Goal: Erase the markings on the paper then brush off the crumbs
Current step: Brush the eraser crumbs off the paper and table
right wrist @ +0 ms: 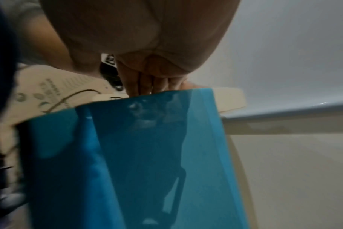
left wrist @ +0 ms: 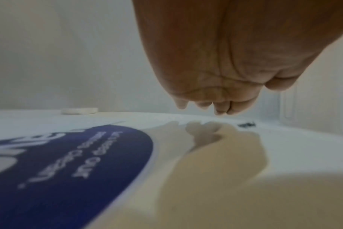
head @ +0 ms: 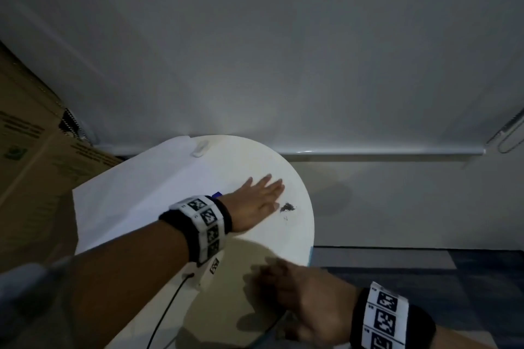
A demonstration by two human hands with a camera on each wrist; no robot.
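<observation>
Head view: your left hand lies flat on the round white table, fingers straight and nearly together, holding nothing. The dark pile of crumbs sits just beside its fingertips, near the table's right edge. The paper lies under your left forearm, overhanging the table's left side. The white eraser is at the far edge, well apart from both hands.

Left wrist view adds what the head view hides: a dark blue oval print with white lettering under the wrist. It also shows the fingertips hanging just above the surface, so I can't tell whether they actually touch.

Your right hand is blurred in the head view, at the near table edge. Only the right wrist view shows its fingers straight and close together, tips at a translucent blue sheet; I can't tell whether they grip it.
</observation>
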